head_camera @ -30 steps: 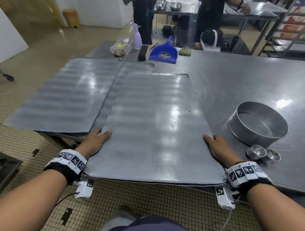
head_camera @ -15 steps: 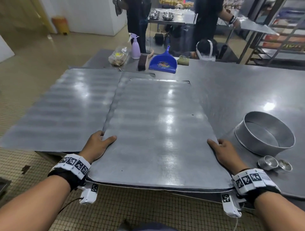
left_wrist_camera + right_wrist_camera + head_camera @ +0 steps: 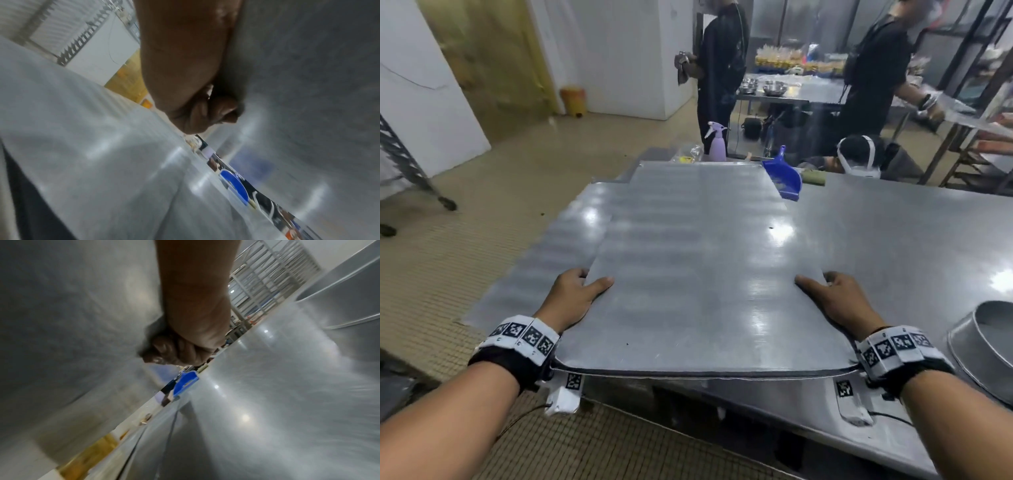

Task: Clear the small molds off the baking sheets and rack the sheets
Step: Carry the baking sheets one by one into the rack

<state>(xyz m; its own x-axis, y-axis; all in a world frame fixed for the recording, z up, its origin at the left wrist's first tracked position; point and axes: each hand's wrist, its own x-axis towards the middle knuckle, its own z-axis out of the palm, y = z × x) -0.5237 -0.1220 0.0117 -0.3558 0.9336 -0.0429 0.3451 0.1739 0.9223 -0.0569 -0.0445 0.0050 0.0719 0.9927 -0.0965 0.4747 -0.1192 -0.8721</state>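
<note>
A person's left hand (image 3: 571, 296) and right hand (image 3: 837, 301) grip the two long edges of a baking sheet (image 3: 698, 274), thumbs on top and fingers curled beneath, holding it above a steel table (image 3: 893, 240). A second sheet (image 3: 544, 260) lies on the table below to the left; a round cake pan (image 3: 983, 339) sits to the right.
</note>
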